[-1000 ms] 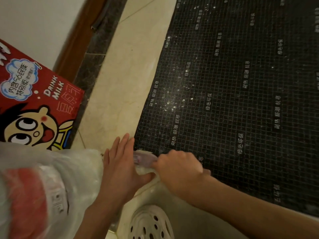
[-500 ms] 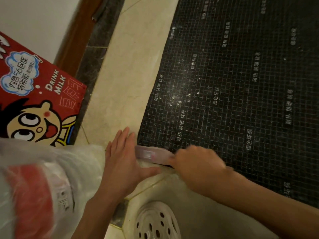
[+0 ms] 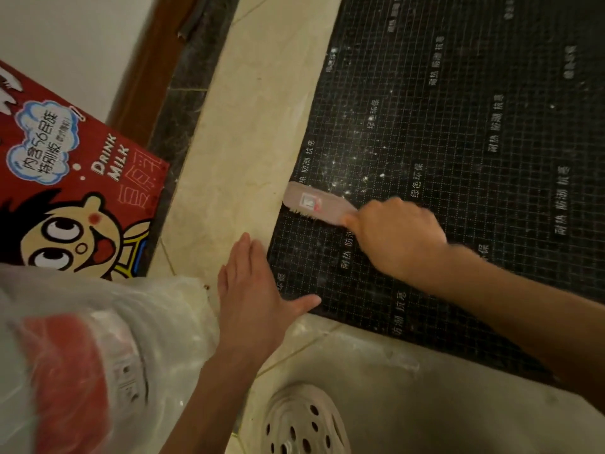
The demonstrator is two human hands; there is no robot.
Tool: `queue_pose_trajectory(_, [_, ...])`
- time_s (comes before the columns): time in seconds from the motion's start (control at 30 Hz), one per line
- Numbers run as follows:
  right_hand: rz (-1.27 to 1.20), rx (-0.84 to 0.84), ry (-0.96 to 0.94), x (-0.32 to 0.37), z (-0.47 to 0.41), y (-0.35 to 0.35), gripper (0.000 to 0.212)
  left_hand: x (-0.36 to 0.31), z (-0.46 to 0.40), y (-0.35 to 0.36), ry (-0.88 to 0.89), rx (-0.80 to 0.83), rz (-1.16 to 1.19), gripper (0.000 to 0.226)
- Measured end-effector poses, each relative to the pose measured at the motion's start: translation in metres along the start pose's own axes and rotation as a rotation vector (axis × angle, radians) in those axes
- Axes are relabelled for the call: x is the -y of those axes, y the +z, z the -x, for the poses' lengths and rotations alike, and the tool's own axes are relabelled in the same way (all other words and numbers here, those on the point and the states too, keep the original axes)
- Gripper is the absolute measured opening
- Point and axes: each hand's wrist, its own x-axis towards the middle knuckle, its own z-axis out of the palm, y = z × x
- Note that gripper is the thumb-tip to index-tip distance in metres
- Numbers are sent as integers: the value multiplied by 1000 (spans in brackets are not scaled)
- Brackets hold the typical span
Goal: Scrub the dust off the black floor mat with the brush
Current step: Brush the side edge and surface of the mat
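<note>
Clenched around the handle, my right hand (image 3: 397,237) has the grip on the brush (image 3: 319,204), whose bristles sit on the mat (image 3: 474,191) near its left edge. My left hand (image 3: 255,296) lies flat, fingers straight, on the floor tile (image 3: 242,132) with the thumb pressing the mat's near corner, so it holds nothing. I judge the scrubbing is in progress, at an early part. For the next move I should push the brush across the white specks just beside its head, with firm pressure, while the thumb keeps the corner from sliding. The mat is black with a fine grid and printed characters; dust is scattered mostly near the brush, fewer specks farther away.
</note>
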Motion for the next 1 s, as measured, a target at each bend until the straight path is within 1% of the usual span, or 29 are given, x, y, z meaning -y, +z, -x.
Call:
queue_pose_trajectory(0.07, [-95,163,-35,15,28,8,19,-4,0,2,-4,-11,-20,124])
queue_pose_trajectory(0.13, [-112,268,-153,31,55,11,27,-5,-1,3,-29,-6,-43,122])
queue_pose_trajectory(0.17, [-96,261,-159,26,54,10,26,-5,-2,3,-41,3,-49,122])
queue_pose_trajectory(0.2, [-60,221,-123,15,44,7,21,-5,-3,3,-49,15,-57,122])
queue_pose_trajectory(0.23, [-14,157,-69,1,27,3,16,-6,-4,2,-49,31,-66,123])
queue_pose_trajectory(0.3, [90,2,31,-22,-10,-11,12,-8,-6,0,-39,52,-89,122])
queue_pose_trajectory(0.33, [113,-57,54,-28,-25,-18,12,-8,-6,0,-35,55,-102,122])
queue_pose_trajectory(0.37, [86,-92,77,-27,-34,-21,12,-10,-7,-1,-33,63,-113,121])
queue_pose_trajectory(0.4, [37,-95,107,-22,-36,-21,13,-11,-8,-2,-27,68,-122,121])
queue_pose_trajectory(0.47, [-48,19,88,0,-20,-12,13,-14,-8,-2,-7,78,-136,118])
queue_pose_trajectory(0.53, [-111,133,-40,23,11,-1,25,-16,-9,-2,15,81,-113,113])
queue_pose_trajectory(0.57, [-96,168,-99,26,18,1,29,-16,-10,-1,23,83,-111,111])
queue_pose_trajectory(0.6, [-74,161,-107,22,16,-2,29,-16,-9,-1,31,84,-126,108])
queue_pose_trajectory(0.63, [-33,123,-75,11,3,-6,23,-17,-11,0,40,90,-147,105])
queue_pose_trajectory(0.7, [53,20,53,-13,-31,-22,13,-18,-11,-1,45,122,-173,102])
queue_pose_trajectory(0.77, [100,-60,113,-31,-62,-40,16,-18,-12,-3,57,142,-185,103])
queue_pose_trajectory(0.83, [67,-88,143,-31,-72,-47,19,-19,-16,-5,95,149,-185,107])
queue_pose_trajectory(0.9, [16,-31,128,-15,-55,-35,16,-24,-24,-7,128,157,-171,110])
queue_pose_trajectory(1.0, [-32,118,-42,14,-6,-9,21,-34,-40,-8,142,119,-109,117])
